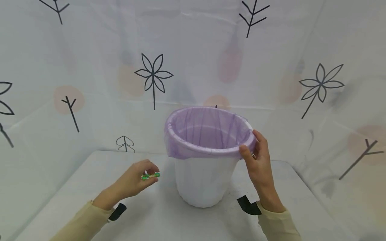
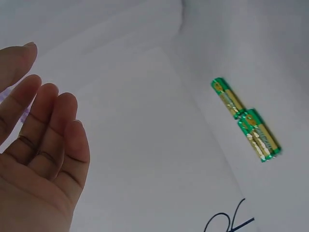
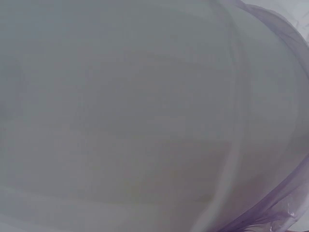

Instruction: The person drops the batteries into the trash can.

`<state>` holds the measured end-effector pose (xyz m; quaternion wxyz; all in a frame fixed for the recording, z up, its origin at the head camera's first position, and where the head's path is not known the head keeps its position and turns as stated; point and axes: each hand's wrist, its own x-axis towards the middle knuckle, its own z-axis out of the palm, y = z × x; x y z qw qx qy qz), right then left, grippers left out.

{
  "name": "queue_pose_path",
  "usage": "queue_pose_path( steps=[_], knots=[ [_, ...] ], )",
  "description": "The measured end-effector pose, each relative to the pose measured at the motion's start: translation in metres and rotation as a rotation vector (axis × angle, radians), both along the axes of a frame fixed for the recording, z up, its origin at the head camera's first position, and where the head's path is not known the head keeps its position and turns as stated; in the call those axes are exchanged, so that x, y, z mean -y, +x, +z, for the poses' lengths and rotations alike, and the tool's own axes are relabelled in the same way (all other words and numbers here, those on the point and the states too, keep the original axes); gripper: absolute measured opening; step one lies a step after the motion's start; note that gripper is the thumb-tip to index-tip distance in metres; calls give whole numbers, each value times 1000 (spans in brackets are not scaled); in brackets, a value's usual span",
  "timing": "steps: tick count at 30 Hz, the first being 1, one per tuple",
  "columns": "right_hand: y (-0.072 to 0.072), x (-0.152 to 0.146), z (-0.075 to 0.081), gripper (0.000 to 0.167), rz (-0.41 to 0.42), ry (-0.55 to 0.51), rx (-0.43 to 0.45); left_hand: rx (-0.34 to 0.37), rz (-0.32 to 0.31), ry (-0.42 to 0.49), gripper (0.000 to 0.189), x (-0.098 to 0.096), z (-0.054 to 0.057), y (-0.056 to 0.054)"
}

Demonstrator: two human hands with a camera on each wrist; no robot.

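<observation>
L hand (image 2: 42,162) hovering spread, nearer green-gold cylindrical batts (image 2: 252,122) lying diagonally, L-wrist frame right; R hand (image 1: 260,165) gripping white plastic bin (image 1: 205,180).

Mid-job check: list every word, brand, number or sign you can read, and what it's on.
No text can be read for certain.
Green-and-gold batteries: printed marks on the wrappers, too small and blurred to read.
White bin: no lettering visible.
Purple liner: no lettering visible.
Backdrop: line drawings of flowers and twigs, no words or numbers.
</observation>
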<state>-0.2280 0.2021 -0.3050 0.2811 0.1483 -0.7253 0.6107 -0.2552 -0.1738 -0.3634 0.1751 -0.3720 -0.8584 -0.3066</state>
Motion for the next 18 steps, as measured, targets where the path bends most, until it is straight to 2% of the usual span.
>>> queue_pose_path(
  steps=[8, 18],
  knots=[
    [0, 0, 0, 62, 6, 5, -5, 118, 120, -120, 22, 14, -27, -16],
    [0, 0, 0, 62, 2, 4, -3, 228, 197, -181, 25, 26, -49, -36]
  ],
)
